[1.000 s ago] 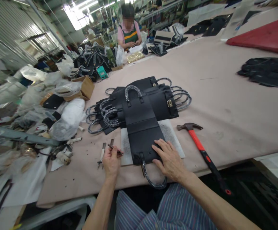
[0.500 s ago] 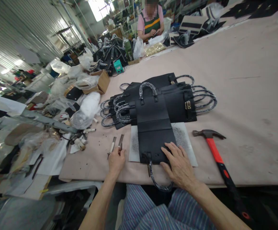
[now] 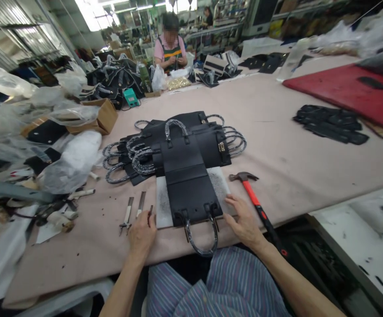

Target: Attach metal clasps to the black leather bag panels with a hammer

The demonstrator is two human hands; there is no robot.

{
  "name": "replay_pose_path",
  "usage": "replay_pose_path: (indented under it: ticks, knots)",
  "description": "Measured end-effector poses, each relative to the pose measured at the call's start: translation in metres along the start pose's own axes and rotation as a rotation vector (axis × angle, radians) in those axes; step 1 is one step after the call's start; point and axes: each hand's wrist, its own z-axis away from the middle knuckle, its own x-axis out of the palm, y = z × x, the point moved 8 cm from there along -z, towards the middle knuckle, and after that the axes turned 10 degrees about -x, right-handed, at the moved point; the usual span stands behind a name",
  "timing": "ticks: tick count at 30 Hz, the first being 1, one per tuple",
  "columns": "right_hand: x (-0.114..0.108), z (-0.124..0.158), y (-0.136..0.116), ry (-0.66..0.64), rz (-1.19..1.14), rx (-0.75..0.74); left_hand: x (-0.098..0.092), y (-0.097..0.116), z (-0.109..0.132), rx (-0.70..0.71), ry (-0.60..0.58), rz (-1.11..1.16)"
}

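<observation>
A black leather bag panel (image 3: pixel 186 180) with wrapped handles lies on a white cutting pad (image 3: pixel 163 207) at the table's near edge. My left hand (image 3: pixel 141 235) rests left of the pad, closed on a thin metal punch tool (image 3: pixel 150 214). My right hand (image 3: pixel 244 222) lies on the pad's right edge, beside the panel's near corner, fingers stretched out and holding nothing. A red-handled hammer (image 3: pixel 255 204) sits just right of that hand. Two more metal punches (image 3: pixel 133 211) lie left of my left hand.
A stack of black bag panels (image 3: pixel 178 138) fans out behind the pad. Plastic bags and a cardboard box (image 3: pixel 99 116) crowd the left side. A red board (image 3: pixel 343 90) and black pieces (image 3: pixel 330 123) lie far right. Another person (image 3: pixel 169 44) works at the far end.
My right hand has slid off the black panel to the pad's right edge. Both of the panel's near handle ends now show. My left hand stays by the punches.
</observation>
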Motion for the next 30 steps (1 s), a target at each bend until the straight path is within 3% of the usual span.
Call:
replay_pose_path:
  ticks: [9, 16, 27, 30]
  knots:
    - [0.015, 0.006, -0.020, -0.060, 0.189, 0.025, -0.004, 0.009, 0.002, 0.025, -0.063, -0.107]
    - [0.031, -0.007, -0.028, -0.221, 0.241, -0.026, -0.009, 0.010, 0.014, 0.062, -0.081, -0.100]
    - [0.026, 0.000, -0.027, -0.072, 0.167, -0.099, -0.010, 0.013, 0.012, 0.048, -0.108, -0.071]
    - [0.025, 0.004, -0.026, -0.049, 0.174, -0.110, -0.018, 0.016, 0.013, 0.068, -0.024, -0.013]
